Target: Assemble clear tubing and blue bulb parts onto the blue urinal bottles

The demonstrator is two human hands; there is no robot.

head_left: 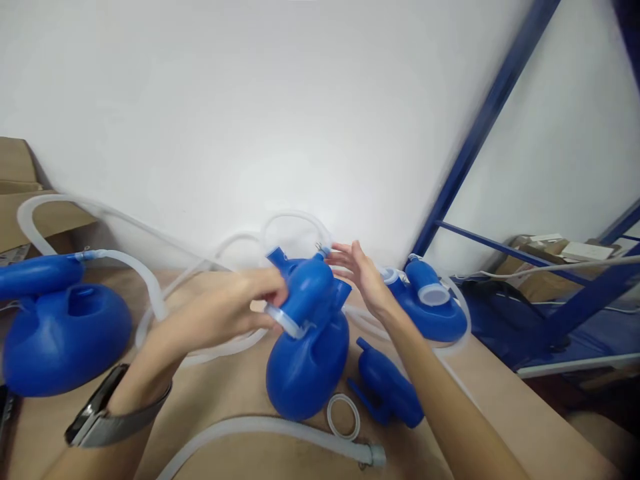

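Note:
My left hand [263,300] is closed on a blue plastic urinal funnel [306,291], gripping it near its white rim ring. The funnel is tilted, its narrow end pointing up and right, where a clear hose [300,215] joins it at a small metal clamp. Fingers spread, my right hand [361,273] is beside that hose joint; whether a fingertip touches it I cannot tell. Directly below the funnel stands a rounded blue urinal bottle [306,380], its upper part partly hidden. A loose white ring [343,417] and another blue funnel [390,387] lie near it.
Another blue bottle with a funnel [67,333] stands at the left, and a similar set [430,307] at the right. A loose clear hose [270,425] crosses the front of the table. Cardboard boxes [47,223] are at far left; a blue metal frame [480,147] rises right.

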